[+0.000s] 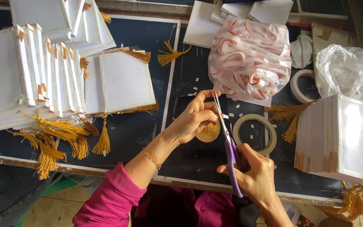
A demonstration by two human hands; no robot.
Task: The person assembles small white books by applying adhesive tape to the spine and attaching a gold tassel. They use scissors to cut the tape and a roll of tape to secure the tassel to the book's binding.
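Two hands cut tape with scissors over a dark desk.

At far left, white cards lie fanned in a stack, gold tassels hanging off their lower edge toward the desk rim. The left hand, pink sleeve and thin bracelet at the wrist, has its grip closed on a small strip of tape, pinched at the fingertips just by the blades; a round gold disc lies under its palm. The right hand has its grip closed around the purple handles of the scissors, blades pointing up between the hands. Just right lies a tape ring, above it a clear bag of orange-and-white strips, and at far right a white box stack.
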